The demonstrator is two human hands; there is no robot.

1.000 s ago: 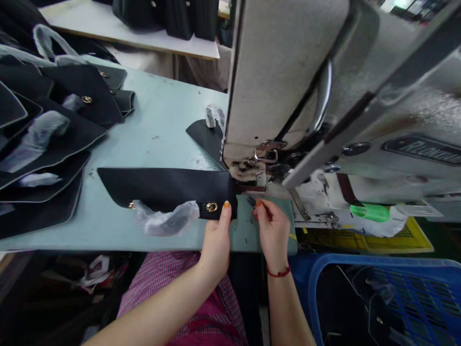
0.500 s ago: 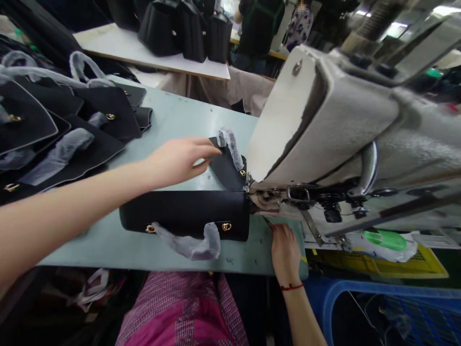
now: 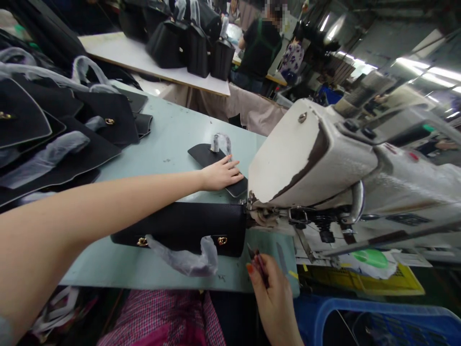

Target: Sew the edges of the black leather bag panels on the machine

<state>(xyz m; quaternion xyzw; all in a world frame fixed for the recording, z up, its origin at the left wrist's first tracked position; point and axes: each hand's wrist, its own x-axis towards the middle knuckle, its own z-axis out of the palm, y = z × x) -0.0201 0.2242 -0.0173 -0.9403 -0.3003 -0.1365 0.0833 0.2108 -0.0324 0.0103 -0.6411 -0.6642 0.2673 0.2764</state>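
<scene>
My left hand [image 3: 219, 175] lies flat on a black leather flap [image 3: 205, 156], which has a plastic-wrapped loop [image 3: 220, 142] on it. Nearer me, a black leather bag panel [image 3: 180, 228] with gold clasps lies on the pale green table [image 3: 162, 129], its right end under the sewing machine's presser foot [image 3: 262, 216]. Loose clear plastic [image 3: 187, 259] covers part of its strap. At the table's near edge, my right hand [image 3: 273, 300] pinches small dark thread snips [image 3: 258, 264].
An industrial sewing machine head [image 3: 309, 163] fills the right side. Several black bag pieces [image 3: 72, 120] are piled at left, and finished black bags [image 3: 180, 53] stand on a white table behind. A co-worker [image 3: 261, 48] stands beyond. A blue crate [image 3: 374, 322] sits below right.
My left hand has moved from the near bag panel onto the far flap, which now lies flatter. My right hand has drawn back toward the table edge, and the view has tilted upward.
</scene>
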